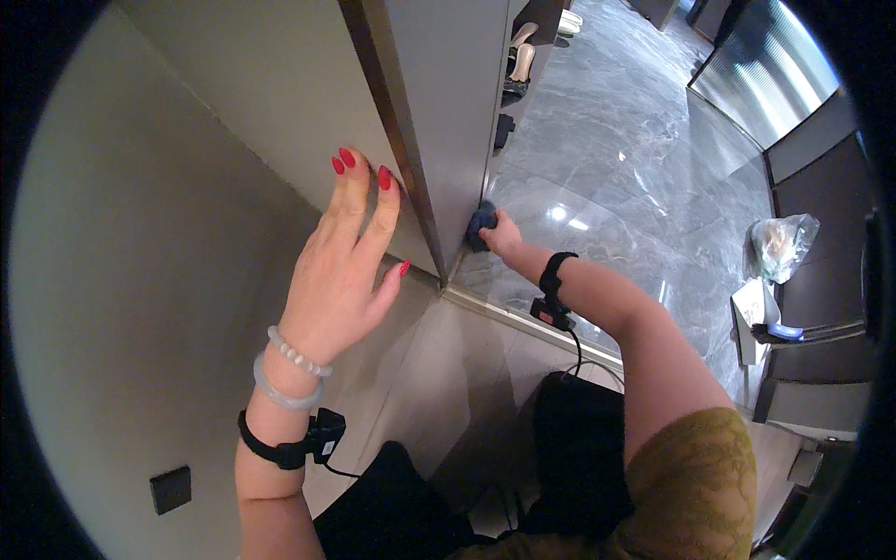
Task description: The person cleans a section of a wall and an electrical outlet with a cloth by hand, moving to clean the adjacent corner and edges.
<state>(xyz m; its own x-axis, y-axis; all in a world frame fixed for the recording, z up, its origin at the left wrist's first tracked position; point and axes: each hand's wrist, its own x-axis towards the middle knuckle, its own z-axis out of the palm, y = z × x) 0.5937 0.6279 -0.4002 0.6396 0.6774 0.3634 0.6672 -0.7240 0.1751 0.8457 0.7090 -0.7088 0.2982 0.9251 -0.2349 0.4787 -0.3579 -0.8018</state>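
My right hand [504,233] grips a dark blue cloth [480,225]. The cloth is pressed low against the base of a grey panel [455,105], where it meets the marble-patterned floor tiles [602,182]. My fingers are partly hidden behind the cloth. My left hand [343,252] holds nothing; its fingers are spread, and the tips rest on or close to the pale wall beside a brown metal edge trim [392,126]. Whether the fingertips press on it I cannot tell. Each wrist wears a black strap with a small cabled box.
Shoes [521,63] sit in a low recess past the panel. A threshold strip [525,322] crosses the floor in front of my knees. To the right are a filled plastic bag [784,245], a white dustpan [752,322] and a brush [777,332]. A dark wall socket [171,490] is low left.
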